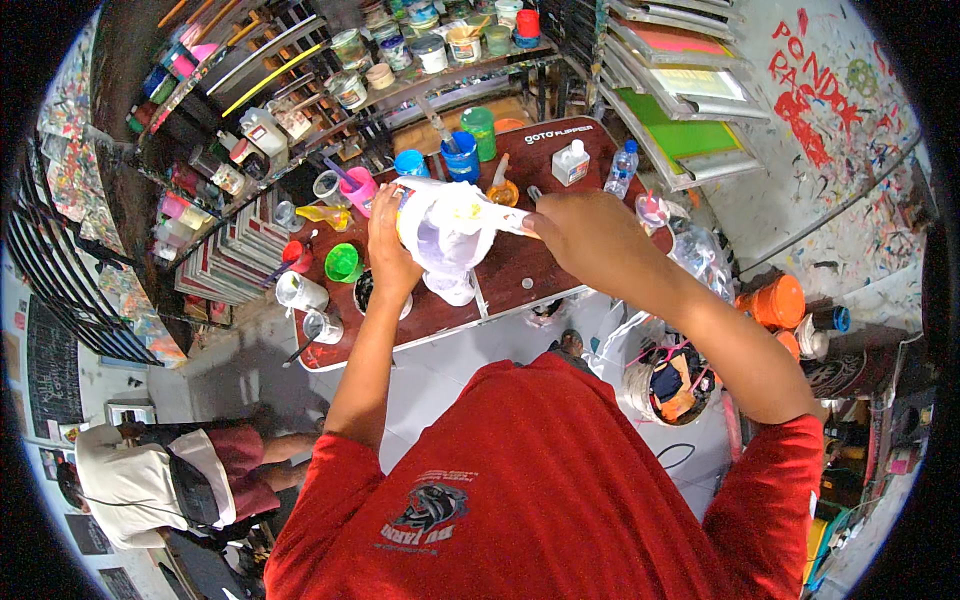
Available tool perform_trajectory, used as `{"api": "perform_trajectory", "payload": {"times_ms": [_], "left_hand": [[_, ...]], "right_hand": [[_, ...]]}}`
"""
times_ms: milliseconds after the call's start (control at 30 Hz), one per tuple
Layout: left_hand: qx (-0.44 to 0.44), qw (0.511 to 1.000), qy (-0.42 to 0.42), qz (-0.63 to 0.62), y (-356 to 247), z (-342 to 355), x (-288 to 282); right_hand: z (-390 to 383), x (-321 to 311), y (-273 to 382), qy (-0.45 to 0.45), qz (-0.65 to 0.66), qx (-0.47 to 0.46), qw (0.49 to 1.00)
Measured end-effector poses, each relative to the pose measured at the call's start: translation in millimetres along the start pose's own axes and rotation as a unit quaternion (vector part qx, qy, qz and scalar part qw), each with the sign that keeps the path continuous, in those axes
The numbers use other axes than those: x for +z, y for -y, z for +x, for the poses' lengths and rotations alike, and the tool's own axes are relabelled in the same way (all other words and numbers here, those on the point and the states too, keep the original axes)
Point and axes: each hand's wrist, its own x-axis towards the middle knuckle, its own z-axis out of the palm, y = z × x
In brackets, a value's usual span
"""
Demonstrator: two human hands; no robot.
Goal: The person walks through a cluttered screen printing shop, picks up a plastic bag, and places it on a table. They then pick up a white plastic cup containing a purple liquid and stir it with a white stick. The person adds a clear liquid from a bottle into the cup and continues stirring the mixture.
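Over the dark red table [540,265], my left hand [392,245] is wrapped around the side of a white tub [420,225]. White paint or paste fills the tub, and what looks like a thin plastic liner [452,288] hangs over its rim. My right hand [572,228] grips a paint-smeared stirring stick or spatula [508,219]. Its far end reaches into the white mass, so the tip's shape is hidden. Behind the tub stand a blue cup [460,158] with a brush in it and an orange-brown container [502,190] with a handle sticking out.
Pink [357,188] and green [343,263] cups crowd the table's left side. A white bottle [571,163] and a water bottle [621,168] stand at the back right. Shelves of paint jars [430,53] and a screen rack [680,125] rise behind. Another person [165,480] stands lower left.
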Motion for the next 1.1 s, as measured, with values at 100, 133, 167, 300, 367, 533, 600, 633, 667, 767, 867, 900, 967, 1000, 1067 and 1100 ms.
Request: {"api": "perform_trajectory", "payload": {"times_ms": [100,133,167,300,367,533,600,633,667,767,867,900,967,1000,1067,1100], "left_hand": [[0.007,1.0,0.022,-0.014,1.2,10.3,0.6],[0.024,0.999,0.036,-0.01,0.6,11.3,3.2],[0.041,0.998,0.05,-0.006,1.7,11.7,5.7],[0.044,0.997,0.055,-0.03,0.8,13.6,11.0],[0.037,0.998,0.05,-0.006,2.5,10.1,14.2],[0.041,0.999,0.022,-0.016,17.0,11.8,4.7],[0.039,0.998,0.029,-0.033,14.2,20.8,-3.3],[0.029,0.997,-0.008,-0.068,13.8,20.0,-2.4],[0.044,0.998,0.009,-0.043,14.8,21.8,-5.1],[0.088,0.993,0.079,0.0,-2.8,42.4,-5.2],[0.091,0.993,0.071,0.008,2.4,42.7,-1.8],[0.104,0.993,0.052,-0.006,0.3,46.5,-2.4],[0.108,0.994,0.017,-0.022,3.2,49.2,-8.7],[0.1,0.995,0.004,-0.025,7.8,48.5,-13.0],[0.093,0.995,0.026,-0.02,12.4,50.7,-17.7],[0.093,0.995,0.039,-0.02,11.5,54.2,-18.6]], "right_hand": [[0.0,3.4,13.2,0.035,-0.117,-0.011,0.992],[1.9,10.1,14.4,0.038,-0.123,-0.018,0.992],[6.4,23.7,14.3,0.05,-0.133,-0.044,0.989],[24.1,43.3,-6.1,0.121,0.032,-0.019,0.992],[32.9,51.4,-23.7,0.14,0.195,0.009,0.971],[21.5,4.8,-16.0,0.081,0.14,0.037,0.986],[9.8,-16.8,3.3,0.049,-0.048,0.007,0.998],[3.9,-14.1,10.2,0.013,-0.073,-0.001,0.997],[3.7,-10.9,16.1,0.029,-0.08,-0.013,0.996],[7.6,-2.8,29.4,0.09,-0.103,-0.017,0.99],[21.6,20.1,8.8,0.047,0.038,-0.067,0.996],[29.1,30.2,-12.7,0.012,0.006,-0.164,0.986],[26.4,19.7,-23.8,-0.005,0.102,-0.086,0.991],[23.6,7.1,-20.9,-0.033,0.045,-0.101,0.993],[13.6,-18.6,-5.1,-0.044,-0.037,-0.051,0.997],[7.4,-25.7,0.8,-0.052,-0.078,-0.022,0.995]]}}
